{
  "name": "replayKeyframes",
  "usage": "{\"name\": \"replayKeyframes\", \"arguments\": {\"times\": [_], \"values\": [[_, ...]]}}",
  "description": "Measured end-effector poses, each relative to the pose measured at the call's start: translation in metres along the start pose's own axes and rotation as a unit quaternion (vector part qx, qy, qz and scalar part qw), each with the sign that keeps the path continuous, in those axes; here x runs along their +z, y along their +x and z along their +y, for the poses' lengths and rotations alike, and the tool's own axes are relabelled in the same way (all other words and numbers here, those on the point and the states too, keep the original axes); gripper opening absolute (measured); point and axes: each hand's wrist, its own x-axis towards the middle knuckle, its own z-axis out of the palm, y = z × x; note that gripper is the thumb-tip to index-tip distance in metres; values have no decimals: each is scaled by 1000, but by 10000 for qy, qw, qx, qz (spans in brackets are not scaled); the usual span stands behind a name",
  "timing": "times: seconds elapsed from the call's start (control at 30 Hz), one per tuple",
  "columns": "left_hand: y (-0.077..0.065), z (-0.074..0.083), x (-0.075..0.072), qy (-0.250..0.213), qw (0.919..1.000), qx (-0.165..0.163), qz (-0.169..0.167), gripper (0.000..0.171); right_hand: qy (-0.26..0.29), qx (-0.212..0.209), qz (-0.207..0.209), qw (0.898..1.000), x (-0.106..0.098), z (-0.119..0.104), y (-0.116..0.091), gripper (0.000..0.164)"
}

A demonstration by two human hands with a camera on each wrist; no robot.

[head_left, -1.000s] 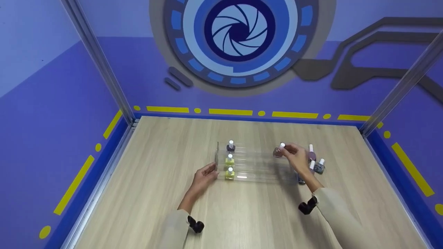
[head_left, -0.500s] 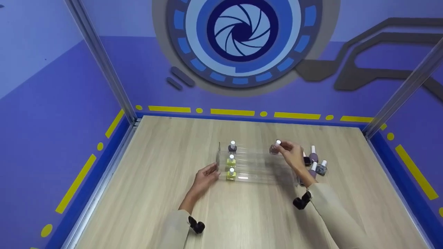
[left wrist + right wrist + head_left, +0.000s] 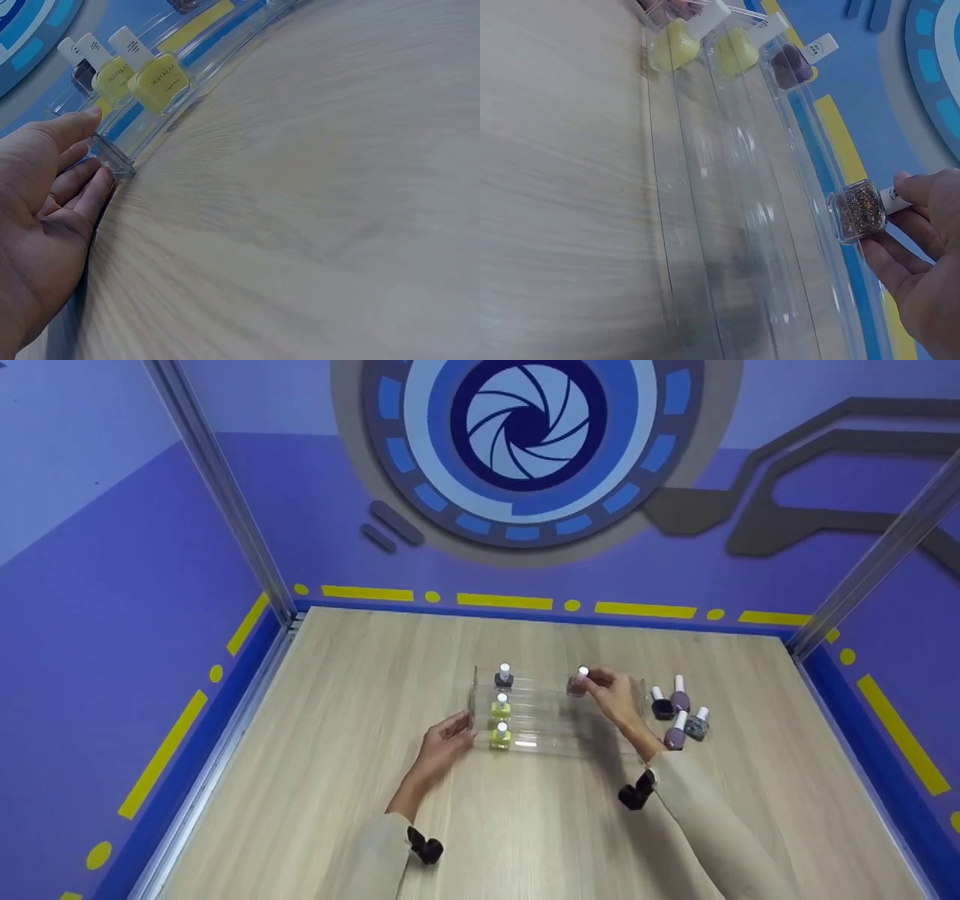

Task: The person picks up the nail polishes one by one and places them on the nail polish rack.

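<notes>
A clear stepped display rack (image 3: 555,744) stands on the table, with nail polish bottles at its left end. Two are yellow, one on the front step (image 3: 500,738) and another on the middle step (image 3: 501,707); a dark purple bottle (image 3: 504,679) stands on the back step. My left hand (image 3: 444,742) holds the rack's left end panel, thumb and fingertips at its edge in the left wrist view. Between thumb and fingers, my right hand (image 3: 616,701) pinches the white cap of a glittery brown nail polish bottle (image 3: 859,211), which overlaps the back step.
Right of the rack, several more bottles sit close together: a black one (image 3: 663,709), two mauve ones (image 3: 680,701) and a speckled grey one (image 3: 697,727). Blue printed walls (image 3: 495,577) and metal posts (image 3: 225,495) border the wooden table (image 3: 360,675).
My right hand has moved left along the back step, carrying the glittery bottle. The black bottle and the rack's right end have come into sight. My left hand stays at the rack.
</notes>
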Motion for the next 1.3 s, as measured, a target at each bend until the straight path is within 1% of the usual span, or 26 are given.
{"name": "replayKeyframes", "arguments": {"times": [0.03,0.17,0.27,0.37,0.47,0.67,0.83,0.93,1.07,1.17,1.3], "values": [[0,0,0,25,10000,14,-3,59,77,-13,-29,10000,2,0,0,16],[0,0,-1,44,10000,35,-9,59,90,-37,-52,9999,8,-2,2,16],[-1,0,-1,-14,10000,-26,-26,60,-115,-33,-35,9999,12,-1,3,18],[-1,0,-1,-39,10000,-7,-66,58,-339,-57,53,9994,15,0,4,22],[0,1,-1,-58,9999,48,-101,56,-441,-156,114,9988,16,1,5,24],[1,0,-2,-120,9999,82,-94,55,-289,-189,2,9994,16,0,5,26],[0,0,-2,-84,9999,71,-47,55,58,-230,-81,9997,13,-3,6,30],[-1,0,-2,-50,10000,51,-30,55,93,-250,-129,9996,4,-6,7,31],[0,-1,-1,-125,9999,58,-41,56,-89,-133,-91,9998,-18,-9,10,33],[0,-2,-1,-150,9999,54,-29,56,3,-50,92,9999,-40,-9,15,34],[1,-2,-1,-48,10000,65,-25,57,233,-62,444,9987,-73,-3,19,33]]}}
